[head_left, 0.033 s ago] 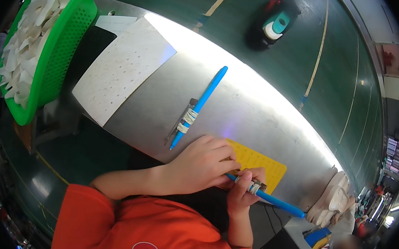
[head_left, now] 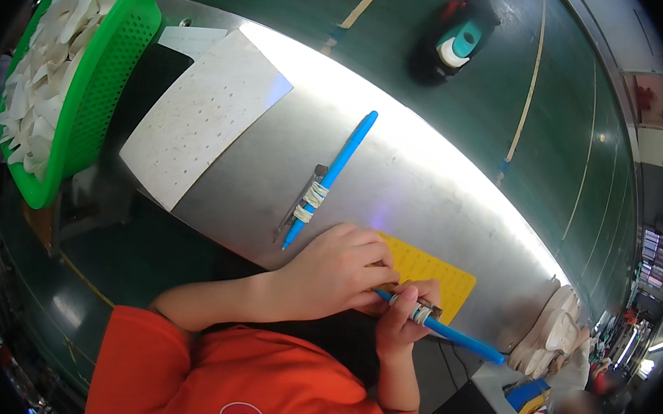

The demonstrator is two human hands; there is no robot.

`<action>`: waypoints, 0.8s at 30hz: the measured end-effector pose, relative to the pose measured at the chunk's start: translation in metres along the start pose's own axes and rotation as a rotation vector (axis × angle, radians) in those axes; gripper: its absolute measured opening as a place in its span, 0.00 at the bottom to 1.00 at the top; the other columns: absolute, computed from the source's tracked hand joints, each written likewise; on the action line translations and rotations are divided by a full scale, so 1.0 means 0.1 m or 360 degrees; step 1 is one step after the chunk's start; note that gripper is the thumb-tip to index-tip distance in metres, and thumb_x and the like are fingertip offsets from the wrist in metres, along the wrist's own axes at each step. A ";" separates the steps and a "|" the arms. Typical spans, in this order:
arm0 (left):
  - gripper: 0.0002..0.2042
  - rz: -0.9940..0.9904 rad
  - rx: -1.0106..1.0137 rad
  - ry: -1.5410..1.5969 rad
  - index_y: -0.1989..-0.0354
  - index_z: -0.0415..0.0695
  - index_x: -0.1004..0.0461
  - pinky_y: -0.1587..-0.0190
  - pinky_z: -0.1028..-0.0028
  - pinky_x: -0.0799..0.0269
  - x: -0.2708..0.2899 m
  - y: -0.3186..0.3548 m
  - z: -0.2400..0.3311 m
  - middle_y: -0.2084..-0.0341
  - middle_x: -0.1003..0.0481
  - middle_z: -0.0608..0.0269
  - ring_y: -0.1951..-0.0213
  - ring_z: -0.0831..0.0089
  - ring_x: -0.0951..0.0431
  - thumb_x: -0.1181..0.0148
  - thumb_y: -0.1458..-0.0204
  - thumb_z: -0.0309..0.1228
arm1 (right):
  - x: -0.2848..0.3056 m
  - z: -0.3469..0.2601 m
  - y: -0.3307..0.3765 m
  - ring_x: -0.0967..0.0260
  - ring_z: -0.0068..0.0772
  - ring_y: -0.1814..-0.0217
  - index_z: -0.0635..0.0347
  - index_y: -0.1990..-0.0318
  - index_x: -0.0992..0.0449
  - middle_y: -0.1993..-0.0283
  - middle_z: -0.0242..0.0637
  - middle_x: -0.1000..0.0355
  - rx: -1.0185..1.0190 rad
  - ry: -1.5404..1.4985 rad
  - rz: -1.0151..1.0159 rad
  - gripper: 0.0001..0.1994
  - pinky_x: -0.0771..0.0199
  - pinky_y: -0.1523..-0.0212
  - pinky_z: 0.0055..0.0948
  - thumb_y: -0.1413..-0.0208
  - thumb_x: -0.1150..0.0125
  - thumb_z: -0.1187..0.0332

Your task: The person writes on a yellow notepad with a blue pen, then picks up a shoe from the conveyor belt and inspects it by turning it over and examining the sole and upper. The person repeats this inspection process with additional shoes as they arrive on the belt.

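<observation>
Fingers of the right hand [head_left: 400, 323] clamp the blue pen [head_left: 466, 341], lower right of centre, left hand [head_left: 338, 267] closure can't tell; pen looks light, stiff, slick, best gripped at pale band wrap [head_left: 421, 314].

No readable lettering or numbers.

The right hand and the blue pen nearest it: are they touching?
Touching: the head view shows the right hand gripping the blue pen, with its thumb across it.
</observation>
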State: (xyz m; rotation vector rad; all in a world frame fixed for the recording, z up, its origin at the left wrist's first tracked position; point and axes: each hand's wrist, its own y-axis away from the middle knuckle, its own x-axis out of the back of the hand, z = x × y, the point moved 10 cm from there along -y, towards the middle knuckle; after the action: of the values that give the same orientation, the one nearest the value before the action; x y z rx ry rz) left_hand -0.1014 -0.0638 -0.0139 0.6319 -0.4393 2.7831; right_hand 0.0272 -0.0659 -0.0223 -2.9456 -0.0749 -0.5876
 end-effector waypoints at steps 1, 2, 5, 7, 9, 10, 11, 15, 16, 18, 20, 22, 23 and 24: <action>0.12 0.0015 -0.0031 0.0004 0.66 0.47 0.24 0.58 0.69 0.38 0.00 0.00 -0.01 0.69 0.28 0.70 0.61 0.70 0.30 0.36 0.60 0.34 | 0.00 0.00 0.02 0.39 0.22 0.82 0.63 0.76 0.33 0.81 0.33 0.34 0.0020 0.0021 0.0002 0.10 0.39 0.79 0.20 0.45 0.47 0.69; 0.11 0.0031 -0.0062 0.0008 0.66 0.47 0.24 0.59 0.70 0.38 0.01 0.00 -0.02 0.70 0.28 0.71 0.62 0.71 0.29 0.36 0.60 0.34 | -0.01 0.00 0.03 0.39 0.22 0.82 0.63 0.76 0.33 0.81 0.34 0.34 0.0040 0.0041 0.0005 0.10 0.39 0.79 0.20 0.45 0.48 0.69; 0.09 0.0064 -0.0105 -0.0002 0.68 0.48 0.24 0.61 0.72 0.39 0.01 0.01 -0.02 0.72 0.28 0.73 0.64 0.73 0.29 0.38 0.58 0.34 | 0.00 0.12 0.09 0.38 0.23 0.82 0.63 0.76 0.34 0.81 0.35 0.34 -0.0075 -0.0015 -0.0003 0.10 0.38 0.79 0.21 0.45 0.48 0.68; 0.09 0.0069 -0.0122 -0.0017 0.68 0.48 0.23 0.62 0.72 0.39 0.01 0.01 -0.02 0.73 0.28 0.73 0.65 0.74 0.29 0.38 0.58 0.34 | -0.01 0.12 0.09 0.38 0.23 0.82 0.63 0.76 0.34 0.81 0.35 0.34 -0.0072 -0.0034 0.0006 0.10 0.38 0.79 0.21 0.45 0.48 0.68; 0.09 0.0062 -0.0138 -0.0033 0.68 0.48 0.23 0.62 0.72 0.39 0.00 0.02 -0.02 0.73 0.28 0.73 0.66 0.74 0.29 0.38 0.58 0.34 | -0.01 0.12 0.09 0.38 0.24 0.83 0.63 0.77 0.34 0.81 0.35 0.34 -0.0068 -0.0024 0.0001 0.11 0.38 0.79 0.22 0.45 0.48 0.68; 0.09 0.0063 -0.0140 -0.0033 0.68 0.48 0.24 0.62 0.72 0.40 0.00 0.02 -0.02 0.73 0.28 0.73 0.66 0.74 0.29 0.38 0.58 0.34 | -0.01 0.12 0.09 0.38 0.24 0.83 0.63 0.77 0.34 0.81 0.35 0.34 -0.0066 -0.0006 -0.0009 0.11 0.38 0.79 0.22 0.45 0.48 0.68; 0.09 0.0064 -0.0142 -0.0034 0.68 0.48 0.24 0.62 0.72 0.40 0.01 0.02 -0.01 0.73 0.28 0.73 0.67 0.74 0.30 0.38 0.58 0.33 | -0.01 0.12 0.09 0.38 0.24 0.83 0.63 0.77 0.34 0.81 0.35 0.34 -0.0065 0.0013 -0.0019 0.11 0.39 0.79 0.22 0.45 0.48 0.68; 0.08 0.0067 -0.0143 -0.0047 0.68 0.47 0.24 0.62 0.72 0.40 0.00 0.02 -0.01 0.74 0.29 0.72 0.67 0.74 0.30 0.39 0.57 0.33 | -0.01 0.14 0.10 0.38 0.25 0.82 0.63 0.77 0.35 0.81 0.36 0.34 -0.0084 -0.0009 0.0003 0.11 0.39 0.79 0.23 0.45 0.48 0.68; 0.08 0.0068 -0.0142 -0.0043 0.68 0.47 0.24 0.62 0.72 0.40 0.00 0.02 -0.02 0.74 0.29 0.72 0.67 0.74 0.30 0.39 0.57 0.33 | -0.02 0.14 0.10 0.38 0.25 0.82 0.63 0.77 0.35 0.80 0.36 0.35 -0.0086 -0.0019 0.0008 0.11 0.39 0.79 0.23 0.45 0.48 0.68; 0.08 0.0072 -0.0142 -0.0034 0.68 0.47 0.24 0.62 0.72 0.40 0.00 0.03 -0.03 0.75 0.29 0.72 0.67 0.74 0.30 0.39 0.57 0.32 | -0.02 0.12 0.10 0.38 0.25 0.81 0.63 0.77 0.35 0.80 0.36 0.35 -0.0071 -0.0018 0.0020 0.11 0.39 0.78 0.23 0.45 0.49 0.68; 0.08 0.0075 -0.0141 -0.0037 0.69 0.47 0.24 0.62 0.72 0.40 0.01 0.02 -0.02 0.74 0.29 0.72 0.67 0.74 0.30 0.39 0.57 0.32 | -0.02 0.09 0.08 0.38 0.25 0.80 0.63 0.77 0.35 0.80 0.36 0.36 -0.0041 0.0002 0.0031 0.11 0.40 0.78 0.22 0.45 0.49 0.68; 0.09 0.0055 -0.0146 -0.0031 0.68 0.47 0.24 0.61 0.72 0.40 0.01 0.02 -0.03 0.73 0.29 0.71 0.66 0.73 0.30 0.38 0.58 0.33 | -0.02 0.13 0.10 0.39 0.25 0.80 0.63 0.77 0.35 0.80 0.36 0.36 -0.0067 -0.0007 0.0043 0.11 0.41 0.78 0.22 0.45 0.49 0.68; 0.10 0.0036 -0.0150 -0.0022 0.66 0.47 0.24 0.60 0.71 0.40 0.01 0.02 -0.03 0.72 0.28 0.71 0.65 0.73 0.30 0.38 0.58 0.33 | -0.01 0.14 0.11 0.39 0.25 0.80 0.63 0.77 0.35 0.80 0.36 0.36 -0.0080 -0.0011 0.0049 0.11 0.41 0.78 0.22 0.45 0.49 0.68; 0.11 0.0018 -0.0153 -0.0015 0.65 0.47 0.24 0.60 0.71 0.40 0.01 0.02 -0.03 0.71 0.28 0.71 0.64 0.73 0.29 0.38 0.58 0.34 | -0.01 0.15 0.11 0.39 0.24 0.80 0.63 0.77 0.34 0.80 0.35 0.36 -0.0102 -0.0016 0.0058 0.11 0.42 0.78 0.21 0.45 0.49 0.68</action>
State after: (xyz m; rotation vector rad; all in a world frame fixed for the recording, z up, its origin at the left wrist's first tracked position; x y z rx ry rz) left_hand -0.1045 -0.0647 -0.0169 0.6228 -0.5765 2.7511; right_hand 0.0331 -0.0741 -0.0380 -3.0051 -0.0038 -0.5813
